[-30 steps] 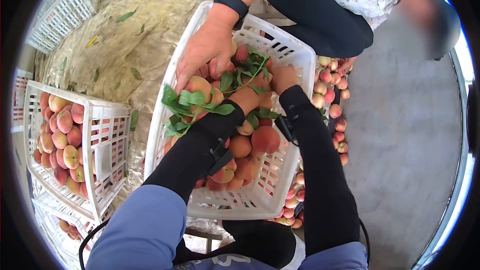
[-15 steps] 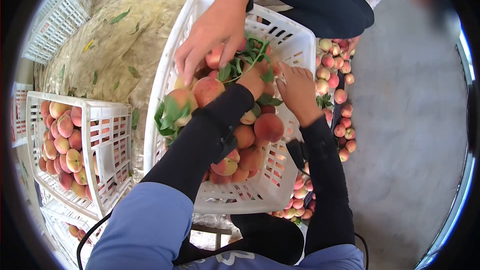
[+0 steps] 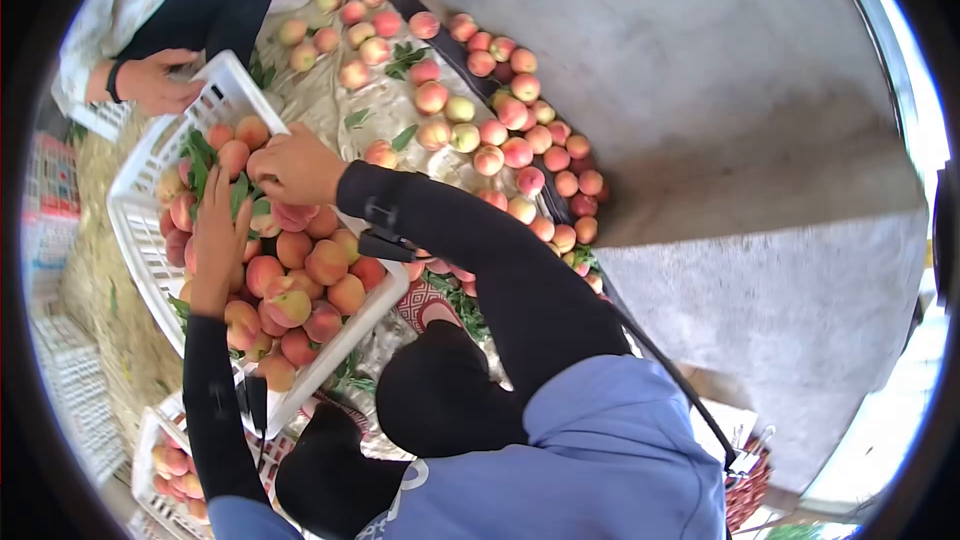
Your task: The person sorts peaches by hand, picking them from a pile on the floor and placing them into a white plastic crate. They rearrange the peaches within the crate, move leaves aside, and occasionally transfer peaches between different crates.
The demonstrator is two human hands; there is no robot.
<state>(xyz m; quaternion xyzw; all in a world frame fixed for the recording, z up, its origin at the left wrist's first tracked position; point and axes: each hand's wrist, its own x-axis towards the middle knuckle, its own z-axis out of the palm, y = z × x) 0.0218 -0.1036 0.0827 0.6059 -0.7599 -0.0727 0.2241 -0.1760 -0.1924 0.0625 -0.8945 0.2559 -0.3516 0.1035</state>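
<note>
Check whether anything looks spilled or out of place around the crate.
Loose peaches lie on the pale ground sheet outside the crate, with leafy sprigs among them. That could be a spill, though possibly deliberate. Nothing else stands out.

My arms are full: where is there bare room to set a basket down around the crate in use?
The widest bare patch is the grey surface, beyond the loose peaches. A narrower one, tan sheet, lies left of the crate. It's crowded between crate and grey surface, and inside, where left hand and right hand work.
</note>
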